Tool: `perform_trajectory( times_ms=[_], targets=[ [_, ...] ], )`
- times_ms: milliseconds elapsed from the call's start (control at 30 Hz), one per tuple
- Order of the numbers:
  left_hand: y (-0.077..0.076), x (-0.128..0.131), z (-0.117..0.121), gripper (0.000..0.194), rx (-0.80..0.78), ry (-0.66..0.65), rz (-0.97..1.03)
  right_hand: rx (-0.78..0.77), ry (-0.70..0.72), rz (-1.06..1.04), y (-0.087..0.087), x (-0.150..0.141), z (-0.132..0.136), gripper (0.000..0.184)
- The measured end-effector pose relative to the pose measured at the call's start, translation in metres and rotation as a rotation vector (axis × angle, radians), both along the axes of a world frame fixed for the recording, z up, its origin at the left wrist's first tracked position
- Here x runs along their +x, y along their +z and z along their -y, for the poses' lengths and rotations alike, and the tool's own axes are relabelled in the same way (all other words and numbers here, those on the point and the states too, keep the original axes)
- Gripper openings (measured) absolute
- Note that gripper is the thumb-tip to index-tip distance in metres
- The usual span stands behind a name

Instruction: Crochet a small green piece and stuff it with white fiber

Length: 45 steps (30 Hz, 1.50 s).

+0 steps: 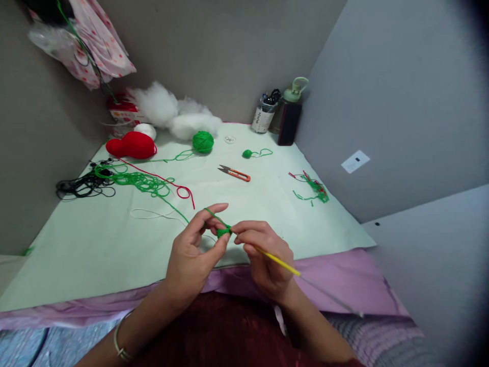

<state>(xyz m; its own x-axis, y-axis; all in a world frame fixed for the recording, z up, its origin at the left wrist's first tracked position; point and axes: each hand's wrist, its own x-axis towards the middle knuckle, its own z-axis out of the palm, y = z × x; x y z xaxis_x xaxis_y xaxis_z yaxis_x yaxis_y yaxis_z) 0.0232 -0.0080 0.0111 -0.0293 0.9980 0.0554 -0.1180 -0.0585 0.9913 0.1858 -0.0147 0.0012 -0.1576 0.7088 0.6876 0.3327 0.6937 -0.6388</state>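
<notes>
Between the thumb and fingers of my left hand (195, 255) is a small green crochet piece (223, 232). Green yarn (173, 208) runs from a loose tangle up over my raised left index finger to the piece. My right hand (265, 252) grips a crochet hook with a yellow handle (280, 264), and its thin metal shaft slants down to the right. The hook's working tip is hidden at the green piece, where the fingertips of both hands nearly meet. Both hands are above the table's front edge.
Orange thread snips (235, 174) lie beyond my hands. Behind are a green yarn ball (203, 142), red yarn (132, 146), white stuffing (194, 125) and a small green piece (247, 153). Yarn scraps (315, 188) lie right; black cord (86, 183) lies left. A bottle (294, 94) and pen cup (263, 116) stand at the back.
</notes>
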Motion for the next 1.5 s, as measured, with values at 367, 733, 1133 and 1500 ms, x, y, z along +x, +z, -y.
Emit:
perform_trajectory(
  times_ms=[367,733,1133,1500],
  targets=[
    [0.007,-0.009,-0.011,0.049,-0.387,-0.279,0.547,-0.228,-0.013,-0.444,-0.003,-0.007,-0.002,0.021],
    [-0.008,-0.001,-0.007,0.049,-0.275,-0.195,0.418,0.034,-0.101,-0.004,-0.009,-0.011,-0.003,0.034],
    [-0.008,-0.005,-0.007,0.031,-0.230,-0.299,0.383,-0.351,0.101,-0.522,-0.008,-0.012,-0.014,0.015],
    [-0.011,-0.015,-0.008,0.041,-0.145,-0.318,0.156,-0.603,0.244,-0.785,-0.006,-0.005,-0.020,0.018]
  ],
)
